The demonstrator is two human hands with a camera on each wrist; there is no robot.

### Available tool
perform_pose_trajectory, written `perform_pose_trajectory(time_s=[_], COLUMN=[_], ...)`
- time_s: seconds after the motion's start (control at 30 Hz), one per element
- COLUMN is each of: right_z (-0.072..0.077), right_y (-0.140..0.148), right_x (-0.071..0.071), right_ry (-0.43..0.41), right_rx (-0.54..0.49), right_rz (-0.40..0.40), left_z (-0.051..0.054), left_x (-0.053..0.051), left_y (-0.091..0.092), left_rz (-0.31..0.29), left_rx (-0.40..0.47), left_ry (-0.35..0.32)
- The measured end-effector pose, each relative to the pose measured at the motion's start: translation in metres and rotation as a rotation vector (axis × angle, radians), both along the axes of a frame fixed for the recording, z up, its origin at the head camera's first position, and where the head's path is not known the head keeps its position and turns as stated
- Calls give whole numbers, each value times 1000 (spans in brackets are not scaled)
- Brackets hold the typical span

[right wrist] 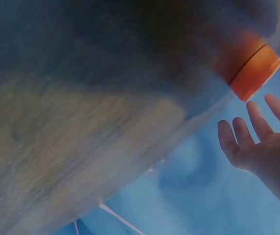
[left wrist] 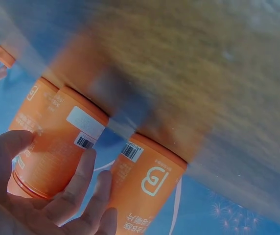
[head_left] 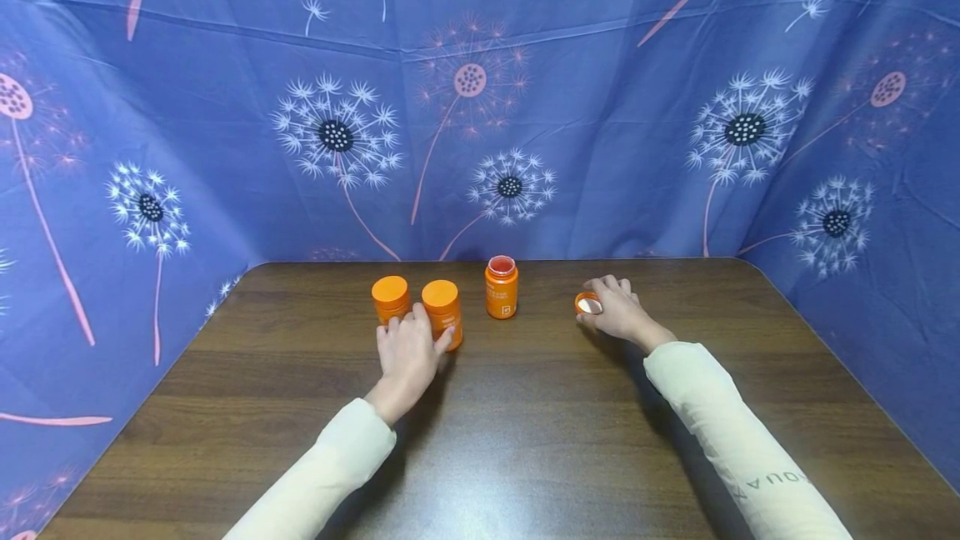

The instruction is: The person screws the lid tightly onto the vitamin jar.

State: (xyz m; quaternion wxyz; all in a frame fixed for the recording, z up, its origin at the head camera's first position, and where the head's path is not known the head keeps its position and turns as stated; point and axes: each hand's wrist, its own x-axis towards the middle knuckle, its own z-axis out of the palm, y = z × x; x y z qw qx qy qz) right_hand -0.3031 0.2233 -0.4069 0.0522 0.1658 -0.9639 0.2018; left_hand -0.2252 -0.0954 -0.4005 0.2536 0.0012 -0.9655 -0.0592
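Two capped orange bottles stand side by side on the wooden table. My left hand (head_left: pixel 407 354) reaches round the right-hand one (head_left: pixel 442 298), thumb on one side and index finger on the other. The other fingers lie between it and the left-hand capped bottle (head_left: pixel 391 294). Both show barcodes and white lettering in the left wrist view. To their right stands an uncapped orange bottle (head_left: pixel 502 294), its mouth showing. An orange cap (head_left: pixel 590 304) lies with its pale inner side up. Beside it is my right hand (head_left: pixel 622 312), with fingers extended in the right wrist view.
The dark wooden table (head_left: pixel 517 423) ends in a back edge just behind the bottles. A blue cloth with dandelion prints (head_left: pixel 585 65) hangs behind the table and along its sides.
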Motion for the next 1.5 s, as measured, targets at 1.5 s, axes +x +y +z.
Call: perform_pose_trajectory(time_s=[1.5], right_z=[6], right_y=[0], right_x=[12], right_ry=[70], right_rx=[53], right_rz=[-100], left_z=[45], left_x=[5], left_y=[8], left_rz=[6], left_rx=[-112], left_ry=[74])
